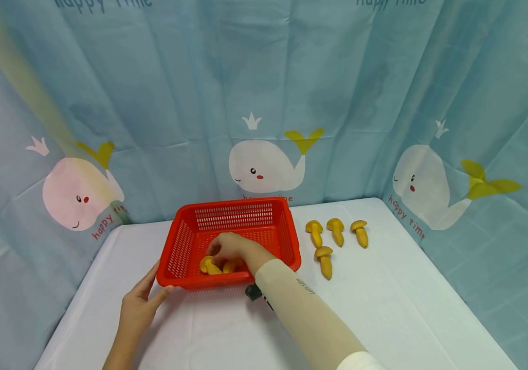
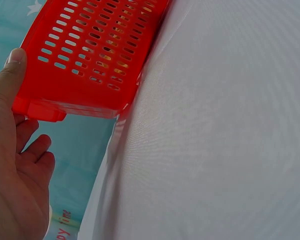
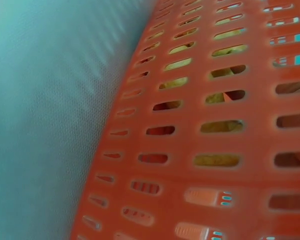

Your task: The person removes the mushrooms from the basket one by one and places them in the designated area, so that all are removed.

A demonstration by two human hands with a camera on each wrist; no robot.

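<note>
Through the head camera I watch my left hand (image 1: 140, 307) at the near left corner of the red plastic basket (image 1: 176, 282), its fingers gripping the rim, thumb on top in the left wrist view. My right hand (image 1: 232, 246) reaches down inside the basket, its fingers bent over a yellow mushroom (image 1: 209, 266) near the front wall; I can't tell whether they pinch it. A second mushroom (image 1: 230, 265) shows partly beneath that hand, and the right wrist view gives me only bits of yellow through the slots. Right of the basket, four loose mushrooms (image 1: 326, 263) lie on the white-covered bench (image 1: 384, 298): three in a row at the back, one nearer. Behind hangs a blue whale-print curtain (image 1: 176, 103).
</note>
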